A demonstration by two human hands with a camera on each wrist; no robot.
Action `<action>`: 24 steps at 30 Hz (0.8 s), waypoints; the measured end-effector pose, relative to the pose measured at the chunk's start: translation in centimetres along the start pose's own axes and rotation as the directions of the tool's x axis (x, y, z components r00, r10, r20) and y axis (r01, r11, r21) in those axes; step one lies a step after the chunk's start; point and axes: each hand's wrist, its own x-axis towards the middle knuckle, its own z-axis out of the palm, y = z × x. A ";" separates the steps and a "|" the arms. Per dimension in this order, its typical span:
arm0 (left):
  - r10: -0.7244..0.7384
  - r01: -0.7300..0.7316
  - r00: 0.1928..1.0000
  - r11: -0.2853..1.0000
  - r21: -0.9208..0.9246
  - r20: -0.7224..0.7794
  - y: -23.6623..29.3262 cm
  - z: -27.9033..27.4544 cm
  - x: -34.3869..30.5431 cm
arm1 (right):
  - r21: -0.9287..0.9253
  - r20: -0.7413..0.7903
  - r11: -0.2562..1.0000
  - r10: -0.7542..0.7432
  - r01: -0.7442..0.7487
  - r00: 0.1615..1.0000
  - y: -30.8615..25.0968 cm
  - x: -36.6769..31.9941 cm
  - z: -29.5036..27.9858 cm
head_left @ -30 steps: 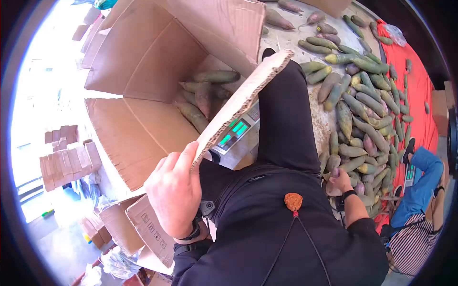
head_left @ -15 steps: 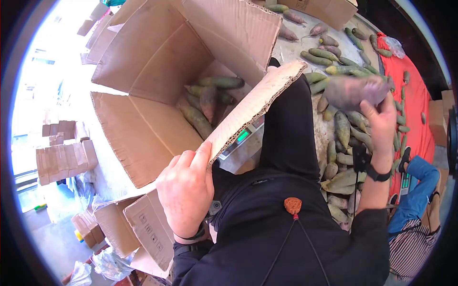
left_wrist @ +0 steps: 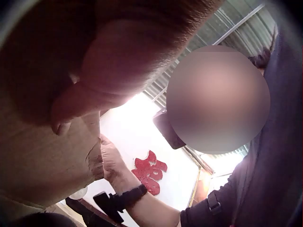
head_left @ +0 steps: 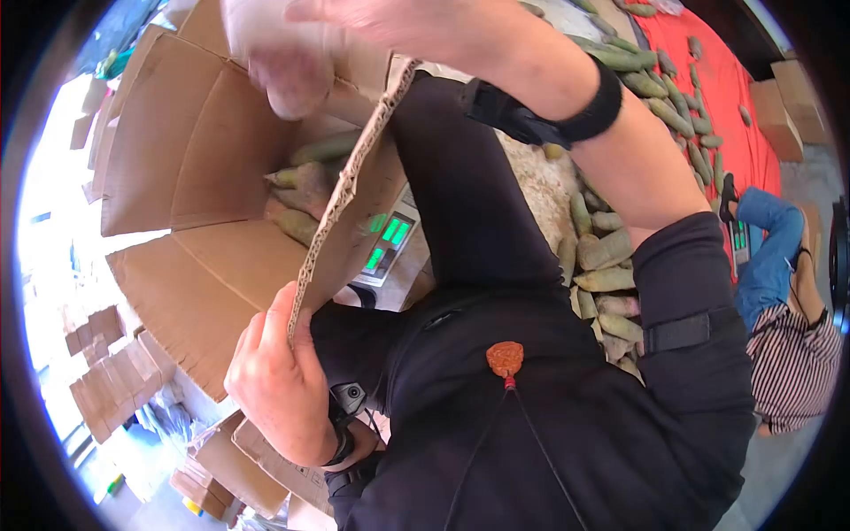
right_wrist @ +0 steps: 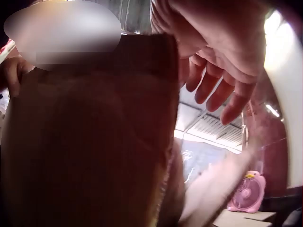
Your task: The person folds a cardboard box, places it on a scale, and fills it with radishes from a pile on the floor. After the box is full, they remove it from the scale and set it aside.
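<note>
My left hand grips the edge of a cardboard flap, thumb on one side and fingers on the other. That flap belongs to a large open carton, where several green and purple-tinged radishes lie at the bottom. My right hand reaches over the carton from the right. Directly below it in the head view is a blurred, pinkish-purple radish, over the mouth of the carton. In the right wrist view the fingers hang loosely bent, with a gap between them.
A scale with a green lit display stands beside the carton. Many radishes are piled right of my leg, beside a red sheet. Another person in a striped top is at far right. Folded cartons lie at left.
My right hand went from the radish pile, lifted a purple-tinged radish, and swung left over the carton. My left hand kept its grip on the flap as the view shifted.
</note>
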 end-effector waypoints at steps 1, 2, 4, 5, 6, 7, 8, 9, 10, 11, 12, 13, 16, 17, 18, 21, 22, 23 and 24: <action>-0.006 0.006 1.000 1.000 0.009 -0.006 0.0 0.1 -0.2 | -0.033 -0.027 0.998 -0.058 0.057 0.998 0.1 -0.8 -0.8; -0.003 0.003 1.000 1.000 0.007 0.010 0.1 0.0 -0.3 | -0.003 -0.056 0.998 0.056 -0.057 0.997 0.0 -2.1 -2.4; -0.013 0.014 0.999 1.000 -0.009 0.033 -0.3 0.0 -0.4 | 0.105 0.057 0.831 0.543 -0.546 0.838 -1.6 -4.7 -6.1; -0.035 0.036 0.999 0.999 -0.018 0.036 -0.5 0.1 -0.2 | -0.089 0.084 0.775 0.632 -0.626 0.770 -0.4 -7.2 -8.0; 0.014 -0.014 1.000 1.000 -0.014 0.010 -0.6 0.2 0.0 | -0.281 0.092 0.685 0.716 -0.672 0.692 1.1 -10.7 -9.8; 0.025 -0.024 1.000 1.000 -0.018 0.019 -0.6 0.3 0.0 | -0.347 0.082 0.680 0.708 -0.646 0.701 1.7 -14.2 -11.3; 0.005 -0.004 1.000 0.999 -0.041 0.021 -0.7 0.4 0.0 | -0.409 0.076 0.674 0.697 -0.615 0.713 2.0 -18.0 -12.6; -0.016 0.017 1.000 0.998 -0.063 0.021 -0.7 0.3 0.0 | -0.531 0.051 0.579 0.751 -0.619 0.658 2.2 -22.5 -13.7; -0.009 0.010 1.000 0.998 -0.062 0.025 -0.9 0.3 0.0 | -0.587 0.117 0.473 0.852 -0.657 0.510 1.3 -25.5 -14.9; -0.010 0.012 0.999 0.998 -0.058 0.031 -1.0 0.1 -0.1 | -0.669 0.107 0.360 0.912 -0.650 0.395 0.7 -30.4 -16.0; -0.013 0.015 0.999 0.998 -0.056 0.035 -1.0 0.1 -0.2 | -0.742 0.101 0.264 0.953 -0.616 0.287 -1.2 -33.1 -16.4; -0.009 0.011 0.999 0.998 -0.059 0.036 -0.8 0.2 -0.1 | -0.808 0.147 0.267 0.954 -0.525 0.260 -2.0 -38.8 -17.5; -0.016 0.016 1.000 0.996 -0.086 0.007 -0.4 0.4 0.0 | -0.971 0.146 0.113 0.978 -0.213 -0.147 -7.9 -44.2 -17.9; -0.012 0.011 1.000 0.995 -0.100 -0.005 -0.5 0.6 0.0 | -0.989 0.133 0.110 0.958 -0.101 -0.254 -9.4 -45.5 -17.9; -0.010 0.008 1.000 0.994 -0.113 -0.016 -0.6 0.6 0.0 | -0.989 0.129 0.106 0.959 -0.102 -0.253 -10.9 -46.9 -18.0; -0.047 0.049 0.999 0.994 -0.102 0.024 -0.4 0.3 0.0 | -0.975 0.221 0.222 0.959 -0.016 -0.175 -13.3 -49.0 -18.0; -0.053 0.054 0.998 0.994 -0.096 0.019 -0.4 0.3 0.1 | -0.978 0.207 0.210 0.957 -0.006 -0.205 -13.2 -49.1 -17.7; -0.078 0.083 0.996 0.989 -0.120 0.044 -0.5 0.2 0.0 | -0.979 0.197 0.203 0.953 0.005 -0.230 -12.9 -49.0 -17.4; -0.106 0.114 0.992 0.983 -0.144 0.064 -0.6 0.1 0.0 | -0.972 0.223 0.234 0.943 0.019 -0.247 -12.7 -48.9 -17.3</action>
